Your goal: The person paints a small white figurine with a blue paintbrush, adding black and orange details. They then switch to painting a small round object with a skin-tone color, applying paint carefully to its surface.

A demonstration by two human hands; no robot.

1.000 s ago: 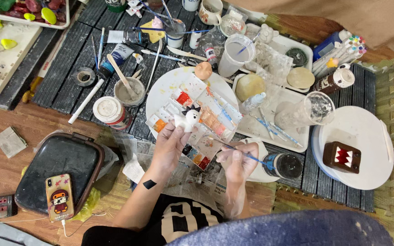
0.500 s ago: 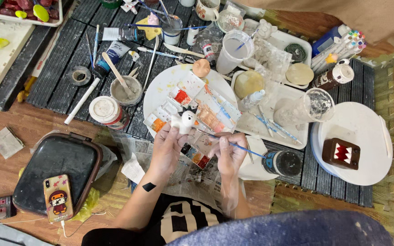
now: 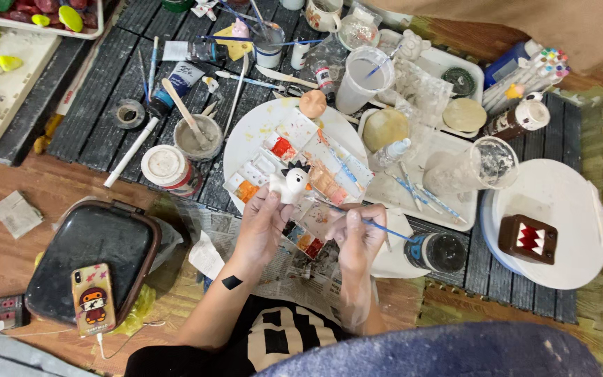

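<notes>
Left hand (image 3: 263, 227) pinches small white ceramic figurine (image 3: 289, 186) by its base, above paint-smeared palette (image 3: 329, 157) on counter; right hand (image 3: 357, 234) closed round thin blue brush (image 3: 378, 226). Figurine looks light, rigid, chip-prone; base hold seems safest

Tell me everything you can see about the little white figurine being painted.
The small white figurine looks like unglazed clay or plaster, rounded, with dark painted spikes on its top. The left hand holds it up by its lower part above a paint-stained palette. The right hand holds a thin blue brush whose tip meets the figurine's side.
</notes>
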